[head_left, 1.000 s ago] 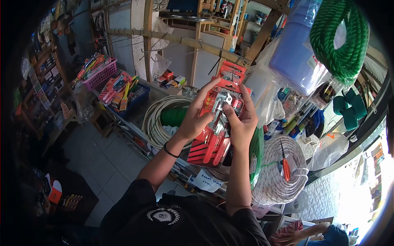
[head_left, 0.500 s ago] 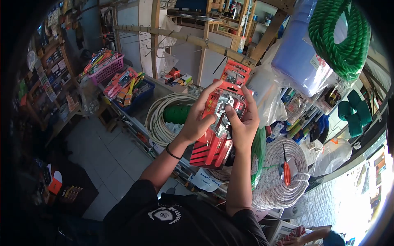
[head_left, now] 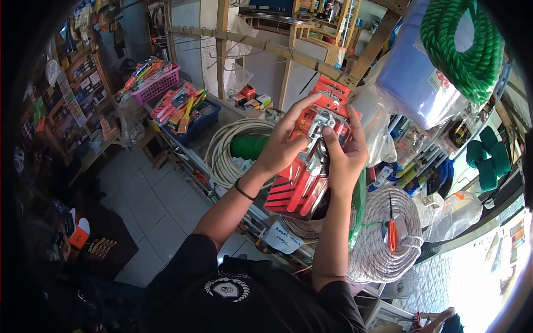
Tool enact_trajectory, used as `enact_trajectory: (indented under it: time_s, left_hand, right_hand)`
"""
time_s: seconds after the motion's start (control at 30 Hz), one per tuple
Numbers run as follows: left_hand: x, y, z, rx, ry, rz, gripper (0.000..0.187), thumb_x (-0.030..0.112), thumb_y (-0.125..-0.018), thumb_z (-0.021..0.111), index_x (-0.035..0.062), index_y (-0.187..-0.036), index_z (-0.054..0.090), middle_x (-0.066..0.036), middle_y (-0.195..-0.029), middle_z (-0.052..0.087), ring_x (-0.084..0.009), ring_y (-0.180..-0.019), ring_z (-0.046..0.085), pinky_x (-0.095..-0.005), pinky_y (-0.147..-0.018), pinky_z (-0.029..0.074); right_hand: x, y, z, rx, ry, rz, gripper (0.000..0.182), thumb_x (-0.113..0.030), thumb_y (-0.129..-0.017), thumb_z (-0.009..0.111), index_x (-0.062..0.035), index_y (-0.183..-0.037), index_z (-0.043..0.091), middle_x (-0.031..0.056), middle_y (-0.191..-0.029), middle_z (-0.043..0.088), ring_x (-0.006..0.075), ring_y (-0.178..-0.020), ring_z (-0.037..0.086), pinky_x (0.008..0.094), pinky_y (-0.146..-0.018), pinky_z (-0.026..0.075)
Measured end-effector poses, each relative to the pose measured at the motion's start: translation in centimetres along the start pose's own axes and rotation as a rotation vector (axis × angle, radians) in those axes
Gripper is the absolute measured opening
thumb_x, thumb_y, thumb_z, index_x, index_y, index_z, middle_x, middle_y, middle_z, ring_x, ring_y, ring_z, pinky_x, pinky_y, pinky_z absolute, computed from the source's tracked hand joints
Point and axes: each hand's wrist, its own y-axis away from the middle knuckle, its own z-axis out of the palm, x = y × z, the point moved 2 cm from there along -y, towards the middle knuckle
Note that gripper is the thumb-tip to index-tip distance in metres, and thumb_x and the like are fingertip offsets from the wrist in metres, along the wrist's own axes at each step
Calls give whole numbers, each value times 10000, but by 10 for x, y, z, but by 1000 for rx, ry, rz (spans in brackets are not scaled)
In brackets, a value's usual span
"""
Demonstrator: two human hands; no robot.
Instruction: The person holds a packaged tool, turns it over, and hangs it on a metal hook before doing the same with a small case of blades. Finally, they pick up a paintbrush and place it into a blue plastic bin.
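In front of my chest I hold a packaged hand tool (head_left: 302, 186), with red handles and a silver metal head on a red card under clear plastic. My left hand (head_left: 283, 144) grips the left edge of the pack, its thumb close to the metal head. On the other side, my right hand (head_left: 345, 158) holds the right edge, with the thumb pressed on the plastic over the head. The pack is tilted, with its card top pointing away from me. Behind its top lies another red-carded package (head_left: 331, 86), partly covered.
Below the pack stands a counter with a coil of white hose (head_left: 214, 152) and a large coil of white rope (head_left: 375, 261), orange-handled scissors (head_left: 392, 236) on it. Green rope (head_left: 430, 33) hangs at upper right. A pink basket (head_left: 161, 86) and a blue bin (head_left: 202, 119) stand left.
The view has shifted slightly, so everything sits a little further right. Both hands keep their hold on the pack. Another person's arm at lower right has moved toward the edge.
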Motion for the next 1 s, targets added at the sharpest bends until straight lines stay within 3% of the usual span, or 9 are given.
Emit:
enact_trajectory:
  time_s: [0.33, 0.57, 0.67, 0.8, 1.0]
  left_hand:
    - [-5, -3, -1, 21, -28, -35, 791, -65, -820, 516, -27, -1591, 341, -140, -1645, 368, -211, -1550, 303, -351, -1258, 227]
    - [-10, 2, -4, 11, -184, 5, 794, -94, -839, 493, 20, -1610, 339, -78, -1624, 398, -113, -1358, 478, -246, -1038, 428]
    - [-10, 2, -3, 26, -70, -106, 798, -93, -836, 495, 21, -1610, 341, -71, -1620, 406, -94, -1316, 497, -227, -965, 446]
    - [-12, 3, -6, 8, -95, -98, 801, -88, -833, 495, 24, -1611, 342, -71, -1596, 437, -104, -1357, 485, -241, -1024, 434]
    - [-30, -1, -22, -16, -103, -161, 799, -87, -833, 480, 20, -1612, 340, -79, -1583, 457, -117, -1341, 511, -268, -1077, 427]
  right_hand:
    - [9, -3, -2, -16, 97, 3, 653, -59, -915, 768, 1, -1513, 514, 102, -1273, 606, 179, -1190, 585, 313, -1061, 443]
    - [13, 0, -7, -43, 91, 23, 600, -71, -914, 763, 6, -1470, 550, 92, -1233, 606, 169, -1148, 590, 305, -1029, 454]
    - [12, 0, -4, -31, 68, 36, 566, -71, -911, 754, 8, -1441, 570, 97, -1217, 606, 178, -1138, 595, 310, -1019, 460]
    - [11, 1, -4, -48, 157, -11, 555, -84, -924, 749, 7, -1440, 567, 107, -1227, 601, 185, -1143, 596, 319, -1021, 466]
    - [26, 4, 3, -38, 75, 122, 544, -93, -973, 704, 45, -1460, 505, 152, -1323, 566, 220, -1213, 594, 344, -1044, 478]
